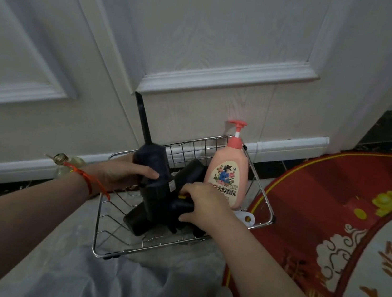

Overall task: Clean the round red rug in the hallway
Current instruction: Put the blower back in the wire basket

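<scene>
The left hand (124,173) and right hand (203,205) are both gripping the black handheld vacuum (157,188), probably lifting it from the wire basket (261,202). The round red rug (330,216) is lying just beside the basket, waiting.

pink pump bottle (227,175) just beyond right hand (203,205): "大师香氛" read; rug (329,228) characters unreadable.

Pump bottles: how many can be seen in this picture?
1. The pink pump bottle stands upright in the wire basket, at its far right corner near the door. Others may be hidden behind the hands and the dark vacuum.
</scene>
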The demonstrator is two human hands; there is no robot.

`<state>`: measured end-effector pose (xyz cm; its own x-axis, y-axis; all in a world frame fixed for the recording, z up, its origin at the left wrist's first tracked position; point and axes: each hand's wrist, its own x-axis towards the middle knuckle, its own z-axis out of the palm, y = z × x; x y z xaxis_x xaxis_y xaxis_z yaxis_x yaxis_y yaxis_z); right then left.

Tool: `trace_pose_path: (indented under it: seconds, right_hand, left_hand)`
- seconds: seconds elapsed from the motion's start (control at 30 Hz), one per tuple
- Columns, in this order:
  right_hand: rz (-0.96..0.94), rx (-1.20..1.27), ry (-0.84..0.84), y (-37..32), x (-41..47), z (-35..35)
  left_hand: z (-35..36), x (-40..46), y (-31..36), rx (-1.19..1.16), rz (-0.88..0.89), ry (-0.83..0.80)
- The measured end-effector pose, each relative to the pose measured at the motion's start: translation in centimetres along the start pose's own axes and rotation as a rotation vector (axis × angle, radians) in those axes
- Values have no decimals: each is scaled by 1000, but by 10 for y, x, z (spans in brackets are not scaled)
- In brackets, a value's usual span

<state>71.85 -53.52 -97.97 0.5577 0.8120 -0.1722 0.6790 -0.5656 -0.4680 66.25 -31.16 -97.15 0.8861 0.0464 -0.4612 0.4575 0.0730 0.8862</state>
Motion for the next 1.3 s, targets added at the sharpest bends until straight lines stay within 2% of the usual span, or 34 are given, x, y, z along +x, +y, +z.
trace_pose_path:
  seconds: [0.13, 0.27, 0.4, 0.8, 1.07, 1.3]
  right_hand:
    - [4, 42, 72, -2, 3, 5]
    - [23, -9, 239, 2, -2, 12]
    - [116, -60, 341, 10, -11, 8]
    - [208, -70, 190, 17, -27, 11]
    - [236, -36, 198, 26, -40, 12]
    - [275, -37, 181, 28, -47, 9]
  left_hand:
    - [-10, 2, -3, -3, 32, 78]
    - [-10, 3, -3, 1, 76, 185]
    - [-5, 4, 1, 10, 139, 267]
    - [5, 0, -3, 48, 220, 449]
    - [-7, 8, -10, -47, 245, 573]
    - [-6, 12, -7, -71, 293, 790]
